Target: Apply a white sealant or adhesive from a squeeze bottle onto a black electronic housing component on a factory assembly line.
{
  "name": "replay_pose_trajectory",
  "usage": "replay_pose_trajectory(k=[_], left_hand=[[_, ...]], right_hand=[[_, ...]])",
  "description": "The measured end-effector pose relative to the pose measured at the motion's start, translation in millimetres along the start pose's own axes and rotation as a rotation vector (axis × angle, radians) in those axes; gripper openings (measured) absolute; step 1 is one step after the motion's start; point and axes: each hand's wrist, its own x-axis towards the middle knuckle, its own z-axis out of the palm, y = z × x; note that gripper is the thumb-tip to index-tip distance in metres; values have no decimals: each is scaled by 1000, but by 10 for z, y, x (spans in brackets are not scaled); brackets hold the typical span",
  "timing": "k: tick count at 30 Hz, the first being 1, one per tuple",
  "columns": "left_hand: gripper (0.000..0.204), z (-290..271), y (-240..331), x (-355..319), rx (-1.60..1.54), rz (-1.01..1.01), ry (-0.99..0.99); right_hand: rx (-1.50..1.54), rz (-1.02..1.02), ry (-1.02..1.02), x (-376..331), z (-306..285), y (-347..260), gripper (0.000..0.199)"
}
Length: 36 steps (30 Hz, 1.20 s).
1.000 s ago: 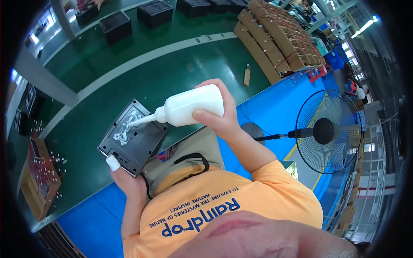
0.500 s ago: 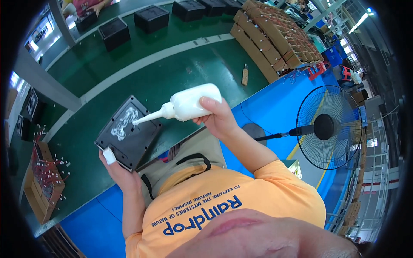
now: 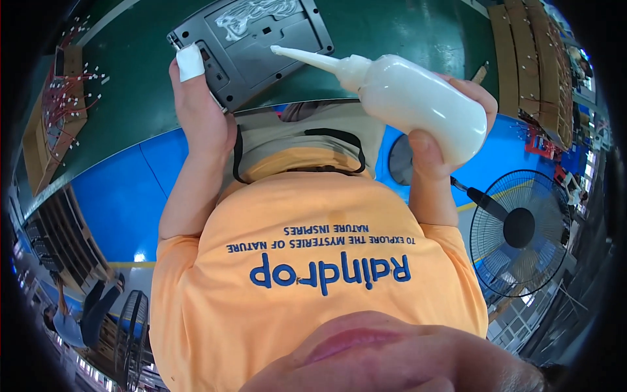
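Observation:
My left hand, with a white wrap around its thumb, grips the near left edge of a dark grey plastic housing. The housing lies tilted at the table's front edge, and a patch of whitish glue is squiggled across its face. In my right hand is a white squeeze bottle, fingers and thumb wrapped around its body. Its long nozzle points left, with the tip over the housing, to the near side of the glue and close to a small square hole. Whether the tip touches the surface I cannot tell.
On the green table, a cardboard box of red wires with white plugs stands at the left. Stacked cardboard trays are at the right, near a small tan-handled tool. A black fan stands on the blue floor.
My view has tipped downward and nearer my body. The bottle looks larger and higher, and its nozzle tip has moved off the glue patch. Both hands keep their hold.

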Motion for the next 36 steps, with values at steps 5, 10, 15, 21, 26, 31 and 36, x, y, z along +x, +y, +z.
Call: replay_pose_trajectory(k=[5,10,15,21,26,31,36], left_hand=[[44,3,-19,-21,26,21,-25],[45,-34,-48,-26,40,25,-48],[45,-49,-55,-13,45,29,-72],[42,-50,-63,-21,36,40,-62],[43,-46,-53,-18,38,18,-53],[43,-40,-50,-26,43,23,-51],[44,-38,-57,-18,39,18,-41]], right_hand=[[-14,-73,-89,5,124,35,78],[-64,-161,-155,16,183,87,77],[-107,-184,-133,4,202,81,76],[-194,-182,-170,43,177,40,74],[-162,-174,-170,46,200,0,73],[-103,-217,-144,57,248,57,74],[-77,-181,-198,68,216,9,74]])
